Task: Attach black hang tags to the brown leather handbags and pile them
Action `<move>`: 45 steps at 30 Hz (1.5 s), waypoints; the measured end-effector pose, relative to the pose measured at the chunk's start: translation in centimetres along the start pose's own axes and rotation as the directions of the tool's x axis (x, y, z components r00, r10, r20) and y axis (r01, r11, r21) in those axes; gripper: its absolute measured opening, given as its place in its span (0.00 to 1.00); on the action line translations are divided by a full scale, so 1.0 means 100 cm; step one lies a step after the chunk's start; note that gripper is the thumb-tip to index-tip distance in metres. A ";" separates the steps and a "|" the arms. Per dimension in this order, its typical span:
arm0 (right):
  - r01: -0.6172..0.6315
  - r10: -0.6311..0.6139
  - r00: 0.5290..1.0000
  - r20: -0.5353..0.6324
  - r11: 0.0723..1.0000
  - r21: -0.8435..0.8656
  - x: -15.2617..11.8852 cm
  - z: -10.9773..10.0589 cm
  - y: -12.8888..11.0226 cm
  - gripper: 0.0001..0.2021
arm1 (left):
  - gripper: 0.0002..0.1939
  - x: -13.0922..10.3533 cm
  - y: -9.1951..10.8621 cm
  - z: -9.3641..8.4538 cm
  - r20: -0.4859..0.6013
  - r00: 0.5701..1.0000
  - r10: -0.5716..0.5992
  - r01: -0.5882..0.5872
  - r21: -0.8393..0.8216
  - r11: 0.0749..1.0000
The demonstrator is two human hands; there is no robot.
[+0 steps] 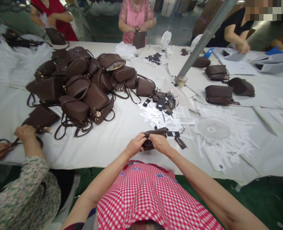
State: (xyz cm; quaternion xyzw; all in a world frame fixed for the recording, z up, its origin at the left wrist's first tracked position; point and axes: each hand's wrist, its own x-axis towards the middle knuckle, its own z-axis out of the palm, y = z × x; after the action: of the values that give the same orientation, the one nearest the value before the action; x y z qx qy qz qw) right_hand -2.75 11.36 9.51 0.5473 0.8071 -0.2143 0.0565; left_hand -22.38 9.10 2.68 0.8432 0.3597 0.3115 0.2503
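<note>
Close to the table's front edge, both of my hands grip a small dark brown handbag [159, 131]. My left hand [136, 144] pinches its left side, and my right hand [159, 142] has its fingers closed on the top opening. Dark shows between them where the bag's mouth gapes a little. Just right of the bag lie black hang tags [180, 142] with cords. Behind it are a heap of black tags [165, 101] and a spread of white paper strips [153, 115].
A large pile of brown handbags [83, 86] covers the left middle. A white fan [213, 128] lies on white strips at right. A slanted metal pole [201, 44] rises from the table [122, 150]. Co-workers handle bags at left and across; another's hand [26, 132] is at left.
</note>
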 end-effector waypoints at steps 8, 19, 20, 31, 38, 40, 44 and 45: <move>-0.191 0.160 0.982 0.105 0.824 0.534 -0.012 0.004 0.018 0.12 | 0.24 0.006 0.015 -0.008 0.126 0.992 -0.014 0.038 -0.193 0.980; -0.126 0.120 0.992 0.043 0.882 0.454 -0.024 0.008 0.027 0.12 | 0.12 0.010 0.021 0.028 -0.033 0.993 -0.116 0.107 -0.209 0.972; -0.137 0.129 0.990 0.049 0.893 0.429 -0.024 0.008 0.023 0.12 | 0.12 0.010 0.020 0.029 -0.041 0.992 -0.116 0.105 -0.216 0.971; -0.079 0.061 0.996 0.057 0.914 0.398 -0.018 0.006 0.019 0.12 | 0.28 -0.010 0.013 0.031 -0.017 0.973 -0.231 0.194 -0.484 0.853; 0.084 -0.092 0.996 0.004 0.920 0.383 -0.018 0.022 -0.008 0.12 | 0.40 -0.021 0.006 0.046 0.077 0.942 -0.327 0.311 -0.570 0.761; 0.129 -0.154 0.987 0.038 0.918 0.376 -0.019 0.021 -0.010 0.13 | 0.39 -0.023 0.007 0.043 0.092 0.950 -0.299 0.293 -0.596 0.748; 0.151 -0.198 0.975 0.101 0.925 0.348 -0.021 0.007 0.005 0.14 | 0.31 -0.023 0.007 0.039 0.106 0.950 -0.293 0.292 -0.632 0.718; 0.148 -0.195 0.976 0.101 0.923 0.354 -0.021 0.005 0.008 0.14 | 0.30 -0.022 0.006 0.040 0.105 0.950 -0.295 0.293 -0.628 0.721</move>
State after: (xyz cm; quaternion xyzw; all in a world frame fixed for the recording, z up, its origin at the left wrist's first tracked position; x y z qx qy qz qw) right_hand -1.27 9.59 9.49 0.4603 0.7962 -0.3927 -0.0051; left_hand -20.47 6.25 -0.39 0.6402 0.3622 0.3719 0.5663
